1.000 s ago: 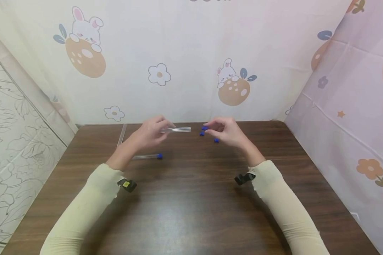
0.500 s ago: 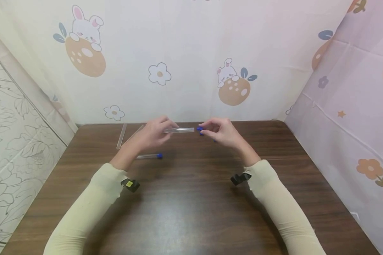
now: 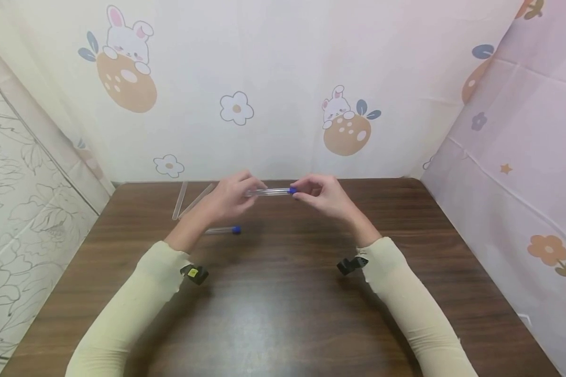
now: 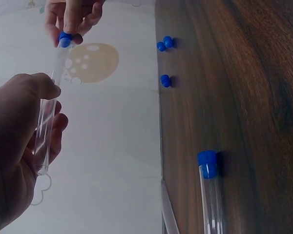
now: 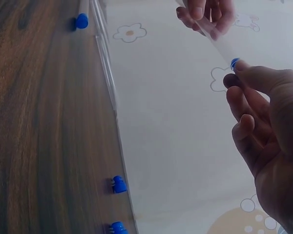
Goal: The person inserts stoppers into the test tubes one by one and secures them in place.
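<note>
My left hand [image 3: 231, 198] grips a clear test tube [image 3: 271, 192], which lies level in the head view above the table's far part. At the tube's mouth, my right hand [image 3: 327, 196] pinches a blue stopper [image 5: 235, 63] between thumb and fingertips. The stopper's narrow end shows inside the tube's mouth in the left wrist view, while its outer end is partly covered by the fingers. The tube's closed bottom [image 4: 41, 168] points down past the left palm in that view.
Loose blue stoppers [image 4: 165, 80] lie on the wooden table [image 3: 264, 293] near its back edge. A stoppered tube [image 3: 221, 230] lies by the left forearm. Two more clear tubes [image 3: 180, 201] rest at the back left. A printed curtain [image 3: 283, 131] hangs behind the table.
My right hand has moved left with the blue stopper, and my left hand has shifted slightly right with the tube. The gap between stopper and tube mouth has closed.
</note>
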Tool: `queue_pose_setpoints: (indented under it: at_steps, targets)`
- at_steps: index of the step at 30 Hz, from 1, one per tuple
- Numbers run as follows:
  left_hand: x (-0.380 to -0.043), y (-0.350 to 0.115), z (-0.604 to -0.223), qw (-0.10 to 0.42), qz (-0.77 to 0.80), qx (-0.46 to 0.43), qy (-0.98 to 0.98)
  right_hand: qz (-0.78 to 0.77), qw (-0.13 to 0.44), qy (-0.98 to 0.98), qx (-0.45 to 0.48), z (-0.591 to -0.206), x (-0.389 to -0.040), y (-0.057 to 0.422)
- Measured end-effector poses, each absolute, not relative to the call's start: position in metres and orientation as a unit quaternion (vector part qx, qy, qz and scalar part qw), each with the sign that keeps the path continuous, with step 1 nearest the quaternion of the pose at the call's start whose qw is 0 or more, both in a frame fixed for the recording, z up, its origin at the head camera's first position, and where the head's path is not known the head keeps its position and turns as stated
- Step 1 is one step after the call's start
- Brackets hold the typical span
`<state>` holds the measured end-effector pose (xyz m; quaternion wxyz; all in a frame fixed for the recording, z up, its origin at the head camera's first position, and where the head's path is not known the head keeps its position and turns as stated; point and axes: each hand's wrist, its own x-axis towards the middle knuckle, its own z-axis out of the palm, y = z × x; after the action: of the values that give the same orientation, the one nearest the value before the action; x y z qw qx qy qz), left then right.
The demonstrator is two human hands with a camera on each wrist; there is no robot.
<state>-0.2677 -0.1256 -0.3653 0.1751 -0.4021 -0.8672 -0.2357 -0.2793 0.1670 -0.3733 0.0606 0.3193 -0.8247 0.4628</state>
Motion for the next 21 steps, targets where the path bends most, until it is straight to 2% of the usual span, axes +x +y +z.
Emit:
queue_pose_setpoints:
  at_steps: [13, 21]
  targets:
    - [-0.2689, -0.1269, -0.3705, 0.218, -0.254, -0.411, -0.848, 0.488, 0.057, -0.812, 0.316, -0.3728, -0.2765, 0.1634]
    - [-0.2688, -0.1285, -0.3693, 0.221, -0.250, -0.423, -0.843, 0.480, 0.039, -0.828, 0.288, -0.3707, -0.2768, 0.1619]
